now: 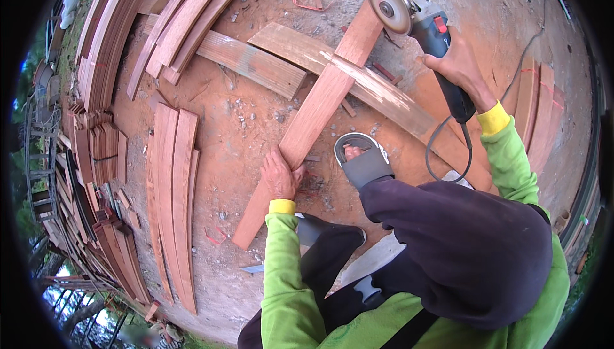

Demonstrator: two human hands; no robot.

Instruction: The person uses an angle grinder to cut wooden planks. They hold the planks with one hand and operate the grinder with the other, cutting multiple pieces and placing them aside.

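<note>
A long reddish wooden board (323, 106) lies slantwise in front of me, its near end at the lower left. My left hand (280, 175) is closed round its nearer part, the fingers over the left edge and the thumb by the right edge. In my right hand (462, 62) is an angle grinder (430, 39), its dark body gripped near the red switch. Its round disc (390, 7) stands beside the board's far end; I cannot tell whether it touches the wood. A weathered plank (400, 105) runs crosswise beneath the board.
Another plank (252, 64) lies farther left. Stacks of long boards (176, 202) fill the left side, and more boards (542, 103) lie at the right. The grinder's black cable (430, 151) loops near my sandalled foot (364, 157). Gravel and scraps dot the ground.
</note>
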